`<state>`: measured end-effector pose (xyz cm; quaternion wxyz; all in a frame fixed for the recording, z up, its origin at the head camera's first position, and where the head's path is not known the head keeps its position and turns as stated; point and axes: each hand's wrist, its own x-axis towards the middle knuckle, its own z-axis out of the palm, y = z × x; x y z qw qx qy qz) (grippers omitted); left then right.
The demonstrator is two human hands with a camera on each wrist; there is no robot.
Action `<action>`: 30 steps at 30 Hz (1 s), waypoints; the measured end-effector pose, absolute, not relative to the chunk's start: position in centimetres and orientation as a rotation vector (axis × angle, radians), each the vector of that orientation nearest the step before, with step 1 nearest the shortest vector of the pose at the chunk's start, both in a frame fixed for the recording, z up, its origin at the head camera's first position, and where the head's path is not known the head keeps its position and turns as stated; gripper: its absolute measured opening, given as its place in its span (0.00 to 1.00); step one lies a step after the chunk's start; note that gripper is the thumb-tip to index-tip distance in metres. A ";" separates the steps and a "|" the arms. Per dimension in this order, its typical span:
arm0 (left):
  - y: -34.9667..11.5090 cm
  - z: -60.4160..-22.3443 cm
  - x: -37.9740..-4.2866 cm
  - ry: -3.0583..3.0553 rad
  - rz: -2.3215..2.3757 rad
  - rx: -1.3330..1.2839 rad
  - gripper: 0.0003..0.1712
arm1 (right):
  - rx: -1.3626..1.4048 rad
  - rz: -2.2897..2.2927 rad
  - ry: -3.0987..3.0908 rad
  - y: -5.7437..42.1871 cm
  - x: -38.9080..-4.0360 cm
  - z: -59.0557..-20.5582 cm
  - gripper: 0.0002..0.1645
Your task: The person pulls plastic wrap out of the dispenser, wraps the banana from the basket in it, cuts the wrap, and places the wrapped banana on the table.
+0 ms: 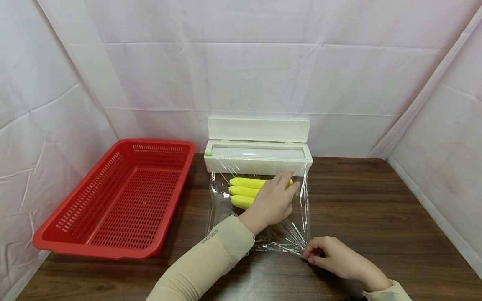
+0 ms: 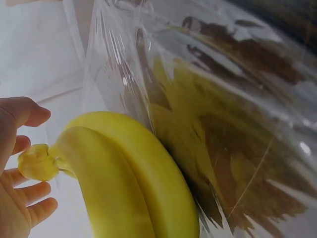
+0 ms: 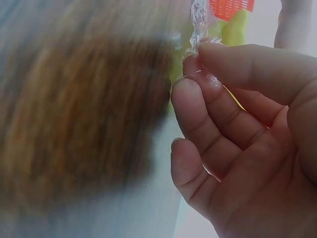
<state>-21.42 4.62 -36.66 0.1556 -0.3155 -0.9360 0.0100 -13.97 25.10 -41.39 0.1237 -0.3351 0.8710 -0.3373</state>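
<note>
A bunch of yellow bananas (image 1: 244,191) lies on a sheet of clear plastic wrap (image 1: 222,209) that runs from a white wrap dispenser (image 1: 260,166) toward the front of the table. Over the right end of the bunch is my left hand (image 1: 273,200). In the left wrist view its thumb and fingers are spread apart around the stem (image 2: 38,162) of the bananas (image 2: 133,173). My right hand (image 1: 335,256) pinches the near right corner of the wrap between thumb and fingertips. Gathered film (image 3: 199,25) shows at those fingertips in the right wrist view.
To the left stands a red slotted basket (image 1: 171,209) with raised walls. The dispenser's lid (image 1: 260,129) is up, with a small green piece (image 1: 208,154) at its left end. White cloth (image 1: 256,79) hangs behind and beside the dark wooden table (image 1: 369,200).
</note>
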 end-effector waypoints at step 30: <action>3.1 -36.5 -20.2 -2.708 -0.026 -0.893 0.45 | -0.950 -0.994 2.546 25.0 -14.0 -41.4 0.03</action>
